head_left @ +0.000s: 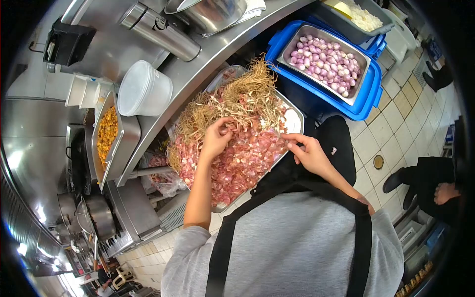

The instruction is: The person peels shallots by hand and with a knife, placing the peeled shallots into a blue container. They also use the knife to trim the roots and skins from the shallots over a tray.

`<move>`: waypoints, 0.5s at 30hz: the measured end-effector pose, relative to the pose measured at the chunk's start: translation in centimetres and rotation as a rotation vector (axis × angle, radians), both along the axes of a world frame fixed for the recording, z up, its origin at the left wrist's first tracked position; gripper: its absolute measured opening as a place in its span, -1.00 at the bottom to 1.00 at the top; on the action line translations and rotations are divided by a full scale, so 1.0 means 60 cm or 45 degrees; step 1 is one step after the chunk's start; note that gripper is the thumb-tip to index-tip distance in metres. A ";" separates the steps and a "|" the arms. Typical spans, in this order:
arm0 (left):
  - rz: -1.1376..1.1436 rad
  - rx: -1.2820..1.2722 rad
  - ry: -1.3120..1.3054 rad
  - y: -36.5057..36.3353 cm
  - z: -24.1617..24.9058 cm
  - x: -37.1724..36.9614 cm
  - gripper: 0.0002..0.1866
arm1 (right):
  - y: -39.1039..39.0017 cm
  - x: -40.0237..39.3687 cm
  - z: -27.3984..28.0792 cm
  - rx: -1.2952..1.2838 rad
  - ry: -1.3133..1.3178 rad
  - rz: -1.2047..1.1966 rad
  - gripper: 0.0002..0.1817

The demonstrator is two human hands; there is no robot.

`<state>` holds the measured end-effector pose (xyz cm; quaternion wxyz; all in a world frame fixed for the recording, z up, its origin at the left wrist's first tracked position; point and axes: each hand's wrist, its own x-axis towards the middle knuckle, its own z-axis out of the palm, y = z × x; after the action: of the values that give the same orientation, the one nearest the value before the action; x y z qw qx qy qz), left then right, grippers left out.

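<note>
My left hand (216, 141) is over a large tray (295, 110) heaped with pinkish papery shallot skins (242, 161). Its fingers are curled together, and whatever they pinch is too small to name. At the tray's right edge, my right hand (309, 152) has thumb and fingers pressed together; a thin thing may be between them, but I cannot make it out. Dry, stringy root ends (247, 94) cover the far part of the heap. Beside them at the right rim lies a white rounded thing (293, 121).
Purple-white shallots (326, 64) fill a metal pan (363, 74) on a blue-lidded bin (375, 89). A steel counter (217, 52) holds a white tub (143, 89) and a tray of yellow-orange food (107, 131). A person's dark shoe (393, 181) shows at right.
</note>
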<state>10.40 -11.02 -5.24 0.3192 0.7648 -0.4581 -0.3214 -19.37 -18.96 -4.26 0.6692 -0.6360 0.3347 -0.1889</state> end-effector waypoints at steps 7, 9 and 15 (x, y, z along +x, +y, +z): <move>0.514 -0.461 0.039 0.068 0.007 -0.042 -0.80 | 0.010 0.019 -0.007 0.035 -0.067 0.079 -0.73; 0.645 -0.589 -0.046 0.083 0.001 -0.048 -0.87 | 0.016 0.037 -0.002 0.038 -0.100 0.107 -0.74; 0.848 -0.469 0.632 0.132 0.007 -0.063 -0.91 | 0.042 0.118 -0.005 0.042 -0.316 0.422 -0.73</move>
<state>6.63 -3.12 -4.85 0.6360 0.7008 -0.1461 -0.2882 -12.30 -16.43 -4.57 0.7377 -0.6430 0.1435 -0.1475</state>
